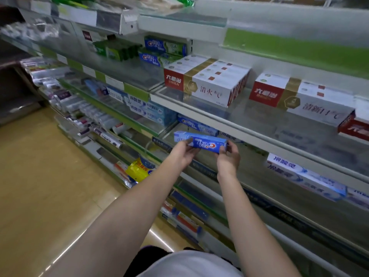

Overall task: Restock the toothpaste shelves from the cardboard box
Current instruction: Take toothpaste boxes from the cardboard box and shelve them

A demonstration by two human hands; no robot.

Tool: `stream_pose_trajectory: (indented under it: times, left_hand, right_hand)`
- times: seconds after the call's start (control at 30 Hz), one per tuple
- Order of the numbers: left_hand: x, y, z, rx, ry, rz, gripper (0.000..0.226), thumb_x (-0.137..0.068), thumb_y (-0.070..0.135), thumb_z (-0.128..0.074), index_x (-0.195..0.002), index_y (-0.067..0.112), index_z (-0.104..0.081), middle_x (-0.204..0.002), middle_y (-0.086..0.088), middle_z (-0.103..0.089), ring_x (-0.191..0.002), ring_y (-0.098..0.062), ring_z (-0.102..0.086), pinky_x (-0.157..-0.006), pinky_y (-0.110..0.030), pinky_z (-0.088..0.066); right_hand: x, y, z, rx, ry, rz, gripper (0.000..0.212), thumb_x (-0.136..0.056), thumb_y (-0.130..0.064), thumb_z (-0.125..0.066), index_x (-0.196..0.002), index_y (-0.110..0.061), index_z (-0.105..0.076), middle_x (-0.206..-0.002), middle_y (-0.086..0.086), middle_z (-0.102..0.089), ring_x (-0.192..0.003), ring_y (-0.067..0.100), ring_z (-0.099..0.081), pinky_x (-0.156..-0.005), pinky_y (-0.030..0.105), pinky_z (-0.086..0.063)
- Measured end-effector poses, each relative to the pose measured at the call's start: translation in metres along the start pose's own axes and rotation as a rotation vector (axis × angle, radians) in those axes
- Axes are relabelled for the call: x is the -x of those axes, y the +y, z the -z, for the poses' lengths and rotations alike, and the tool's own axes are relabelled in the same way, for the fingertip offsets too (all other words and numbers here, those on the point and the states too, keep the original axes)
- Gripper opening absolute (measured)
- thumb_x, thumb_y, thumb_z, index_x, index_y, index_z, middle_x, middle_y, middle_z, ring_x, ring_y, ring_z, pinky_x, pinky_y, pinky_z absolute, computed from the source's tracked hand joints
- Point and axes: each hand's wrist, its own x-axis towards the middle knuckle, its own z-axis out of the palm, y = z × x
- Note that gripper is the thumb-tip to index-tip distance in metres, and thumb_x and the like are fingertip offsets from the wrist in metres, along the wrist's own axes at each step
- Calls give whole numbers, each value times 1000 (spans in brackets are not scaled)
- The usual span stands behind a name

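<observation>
Toothpaste in a blue carton [201,141] is held level in front of the glass shelf [249,168], just below that shelf's white front rail. Its left part is gripped by the left hand [184,151], fingers curled underneath; its right end is pinched by the right hand [229,156], thumb and fingers closed on it. Behind the carton, another blue carton [196,124] is seen lying on the same shelf. One shelf up, red-and-white boxes [207,81] are stacked.

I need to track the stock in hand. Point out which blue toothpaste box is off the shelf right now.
The blue box held between the left hand and right hand; the other blue boxes lie on the glass shelves.
</observation>
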Motion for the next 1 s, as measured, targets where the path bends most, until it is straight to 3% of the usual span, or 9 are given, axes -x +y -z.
stream_pose_trajectory:
  times: [0.13,0.23,0.3,0.37,0.5,0.6,0.67,0.83,1.0]
  left_hand:
    - [-24,25,3,-67,5,15,10,-101,7,-53,-103,-2,-58,-87,-16,-61,-79,-31,-62,-55,-35,-61]
    - [-44,35,10,-138,-75,72,15,-100,7,-52,-88,6,-60,-68,-9,-59,-63,-27,-63,-75,-45,-60]
    - [-47,38,14,-203,-179,120,16,-101,8,-51,-86,7,-58,-60,-11,-67,-52,-24,-66,-71,-46,-60]
    - [-52,40,20,-265,-255,191,9,-98,12,-59,-97,3,-61,-76,-18,-73,-63,-28,-71,-70,-50,-60]
    - [-68,49,35,-255,-372,349,45,-88,12,-69,-128,-4,-55,-126,-28,-64,-112,-40,-64,-84,-60,-57]
    - [-70,60,43,-312,-438,400,22,-92,6,-61,-114,2,-59,-106,-22,-72,-95,-33,-70,-77,-57,-59]
    - [-76,68,49,-385,-487,413,10,-99,4,-53,-105,3,-61,-92,-18,-75,-83,-30,-72,-87,-57,-52]
    - [-84,105,57,-849,-563,441,10,-97,2,-58,-106,4,-62,-96,-14,-71,-92,-27,-66,-106,-52,-45]
    - [-79,140,45,-1460,-552,13,30,-89,13,-75,-116,18,-63,-103,-7,-69,-93,-24,-67,-85,-41,-55]
  right_hand:
    - [-8,-5,-18,132,9,2,22,-101,-11,-57,-119,-23,-58,-112,-3,-68,-95,18,-62,-91,34,-51]
    - [-11,-1,-30,257,-70,-24,36,-96,-13,-61,-131,-19,-52,-117,1,-64,-93,20,-61,-81,33,-48]
    - [-10,0,-42,251,-177,-91,39,-92,-9,-67,-126,-20,-54,-110,2,-67,-85,21,-67,-76,36,-57]
    - [-7,1,-55,275,-243,-128,30,-88,-1,-70,-109,-18,-59,-95,6,-69,-71,18,-67,-62,30,-58]
    - [-4,5,-71,366,-189,-105,20,-89,-5,-70,-103,-16,-60,-90,1,-67,-71,11,-63,-47,14,-47]
    - [-4,12,-80,339,-79,-119,6,-93,-20,-66,-97,-17,-61,-100,8,-70,-78,17,-65,-57,24,-56]
    - [-3,15,-91,294,-33,-114,12,-89,-31,-65,-94,-20,-62,-111,11,-72,-87,24,-68,-74,41,-60]
    - [0,13,-121,234,-57,-107,31,-95,-32,-67,-120,-16,-61,-112,4,-71,-79,16,-62,-58,26,-43]
    - [0,22,-134,112,20,-132,29,-97,-22,-66,-121,-14,-53,-108,8,-70,-76,19,-63,-57,28,-48]
